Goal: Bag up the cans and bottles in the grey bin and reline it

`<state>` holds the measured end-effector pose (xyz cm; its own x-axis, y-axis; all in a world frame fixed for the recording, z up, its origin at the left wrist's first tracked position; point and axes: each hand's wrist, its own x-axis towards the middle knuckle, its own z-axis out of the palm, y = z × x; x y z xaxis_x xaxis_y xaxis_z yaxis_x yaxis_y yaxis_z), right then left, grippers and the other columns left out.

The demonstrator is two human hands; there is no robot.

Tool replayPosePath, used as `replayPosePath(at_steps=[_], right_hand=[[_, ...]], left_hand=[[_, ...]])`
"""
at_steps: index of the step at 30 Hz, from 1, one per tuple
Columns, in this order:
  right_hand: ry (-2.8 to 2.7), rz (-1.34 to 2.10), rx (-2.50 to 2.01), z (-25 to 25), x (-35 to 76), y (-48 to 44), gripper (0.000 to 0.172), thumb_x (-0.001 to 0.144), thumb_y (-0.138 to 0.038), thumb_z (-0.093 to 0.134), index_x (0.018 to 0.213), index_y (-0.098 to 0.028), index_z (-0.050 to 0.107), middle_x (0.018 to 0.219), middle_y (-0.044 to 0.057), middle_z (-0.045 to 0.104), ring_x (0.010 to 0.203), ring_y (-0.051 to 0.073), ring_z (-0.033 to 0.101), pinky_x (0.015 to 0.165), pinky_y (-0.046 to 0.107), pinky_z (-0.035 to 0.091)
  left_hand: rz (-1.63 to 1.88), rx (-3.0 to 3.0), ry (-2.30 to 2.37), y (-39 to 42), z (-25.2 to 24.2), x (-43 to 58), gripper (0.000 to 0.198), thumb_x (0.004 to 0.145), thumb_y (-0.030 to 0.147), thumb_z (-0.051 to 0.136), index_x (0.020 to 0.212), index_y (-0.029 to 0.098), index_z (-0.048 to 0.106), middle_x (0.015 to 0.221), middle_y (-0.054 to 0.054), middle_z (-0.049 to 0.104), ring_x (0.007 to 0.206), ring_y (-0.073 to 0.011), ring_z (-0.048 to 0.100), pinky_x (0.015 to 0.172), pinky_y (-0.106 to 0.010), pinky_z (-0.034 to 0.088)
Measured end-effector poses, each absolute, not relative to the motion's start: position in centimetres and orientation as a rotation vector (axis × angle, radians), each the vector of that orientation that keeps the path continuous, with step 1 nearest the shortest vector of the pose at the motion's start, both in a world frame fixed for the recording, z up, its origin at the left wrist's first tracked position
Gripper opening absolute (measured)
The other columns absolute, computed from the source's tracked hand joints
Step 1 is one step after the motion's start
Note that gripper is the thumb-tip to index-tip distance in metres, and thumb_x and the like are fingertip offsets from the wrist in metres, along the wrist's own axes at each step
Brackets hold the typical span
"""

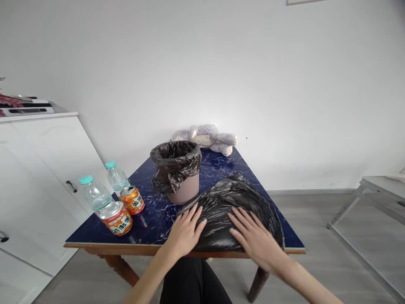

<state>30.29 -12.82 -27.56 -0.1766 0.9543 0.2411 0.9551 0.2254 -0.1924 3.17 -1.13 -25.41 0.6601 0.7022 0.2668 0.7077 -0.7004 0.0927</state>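
Note:
A black plastic garbage bag [234, 194] lies spread over the near right part of the blue table. My left hand [186, 230] rests on its left edge, palm down with the fingers stretched. On the bag's right half lies my right hand [255, 236], flat, fingers apart. Neither hand grips anything. Just beyond my left hand stands a pinkish trash can [186, 192], upright. Another black bag [177, 169] lines this can and is folded over its rim; the inside bottom is hidden.
Two orange soda cans [118, 219] and two clear bottles with turquoise caps [95, 194] stand at the left of the table [215, 162]. A grey plush toy [205, 137] lies at the back by the wall. White cabinets [41, 169] are at left, a grey-white table [384, 190] at right.

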Motion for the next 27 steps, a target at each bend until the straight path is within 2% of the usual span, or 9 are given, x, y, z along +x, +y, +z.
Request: replayPosePath(at_steps=[6,10,12,14,16,18,21,24,27], right_hand=[[-2.047,-0.037,-1.927,-27.2,35.8,-14.5,0.065,0.111,-0.051,0.034,0.171,-0.028,0.026,0.174,0.008,0.031,0.161,0.037,0.025,0.128,0.063,0.032],[-2.262,-0.049,-1.695,-26.9,33.9,-17.3,0.080,0.106,-0.052,0.049,0.172,-0.034,0.009,0.177,0.001,0.020,0.162,0.035,0.023,0.130,0.060,0.030],[-2.262,-0.106,-1.673,-27.1,34.0,-18.2,0.075,0.104,-0.038,0.051,0.172,-0.035,0.018,0.174,0.001,0.032,0.155,0.035,0.041,0.125,0.058,0.041],[-2.236,-0.132,-1.701,-27.0,35.1,-18.9,0.064,0.101,-0.027,0.051,0.165,-0.034,0.040,0.162,0.003,0.052,0.136,0.035,0.062,0.113,0.055,0.052],[-2.246,-0.102,-1.719,-26.2,36.5,-19.4,0.048,0.100,-0.025,0.051,0.145,-0.037,0.064,0.141,0.002,0.072,0.119,0.034,0.071,0.100,0.051,0.059],[-2.192,-0.061,-1.734,-24.5,37.5,-19.6,0.041,0.101,-0.027,0.047,0.132,-0.038,0.072,0.119,0.002,0.081,0.109,0.032,0.074,0.087,0.046,0.062],[-1.919,-0.074,-1.798,-20.9,37.6,-18.3,0.045,0.101,-0.032,0.042,0.140,-0.035,0.063,0.109,0.004,0.081,0.098,0.031,0.076,0.072,0.039,0.061],[-1.675,-0.200,-1.934,-17.5,36.3,-14.4,0.044,0.102,-0.039,0.042,0.143,-0.032,0.056,0.112,0.006,0.080,0.090,0.032,0.077,0.068,0.040,0.057],[-1.662,-0.273,-2.076,-15.5,34.9,-8.8,0.046,0.106,-0.042,0.042,0.149,-0.027,0.050,0.114,0.010,0.079,0.094,0.037,0.077,0.073,0.044,0.056]], left_hand=[[-0.606,-2.885,-1.116,-2.7,-23.0,-1.6,0.054,0.110,0.047,0.047,0.161,0.029,0.046,0.165,-0.007,0.049,0.154,-0.0304,0.044,0.126,-0.052,0.040],[-0.493,-3.049,-0.901,-4.3,-22.7,-2.3,0.092,0.097,0.057,0.069,0.171,0.030,0.021,0.171,-0.009,0.039,0.158,-0.0332,0.036,0.127,-0.056,0.037],[-0.505,-3.090,-0.868,-4.5,-22.8,-2.8,0.080,0.097,0.044,0.072,0.167,0.033,0.034,0.166,-0.007,0.047,0.156,-0.0331,0.041,0.125,-0.058,0.039],[-0.605,-3.142,-0.901,-4.5,-22.8,-3.4,0.053,0.100,0.019,0.061,0.150,0.037,0.060,0.154,-0.003,0.063,0.149,-0.0288,0.051,0.121,-0.055,0.045],[-0.752,-3.196,-1.018,-4.5,-22.5,-4.0,0.050,0.096,0.007,0.052,0.129,0.035,0.076,0.137,-0.002,0.075,0.136,-0.0253,0.063,0.115,-0.048,0.052],[-0.887,-3.194,-1.240,-4.5,-22.1,-4.2,0.039,0.096,0.012,0.052,0.116,0.030,0.081,0.122,-0.003,0.080,0.119,-0.0249,0.073,0.104,-0.041,0.059],[-1.029,-3.071,-1.583,-4.3,-21.6,-3.5,0.031,0.103,0.034,0.053,0.111,0.023,0.080,0.111,-0.006,0.082,0.103,-0.0281,0.077,0.087,-0.036,0.063],[-1.112,-2.944,-1.701,-3.9,-21.7,-2.3,0.040,0.107,0.046,0.048,0.124,0.021,0.074,0.113,-0.009,0.081,0.105,-0.0303,0.077,0.088,-0.038,0.063],[-1.133,-2.748,-1.581,-3.6,-21.7,-1.3,0.047,0.108,0.039,0.046,0.150,0.021,0.054,0.131,-0.015,0.072,0.117,-0.0314,0.073,0.096,-0.044,0.061]])
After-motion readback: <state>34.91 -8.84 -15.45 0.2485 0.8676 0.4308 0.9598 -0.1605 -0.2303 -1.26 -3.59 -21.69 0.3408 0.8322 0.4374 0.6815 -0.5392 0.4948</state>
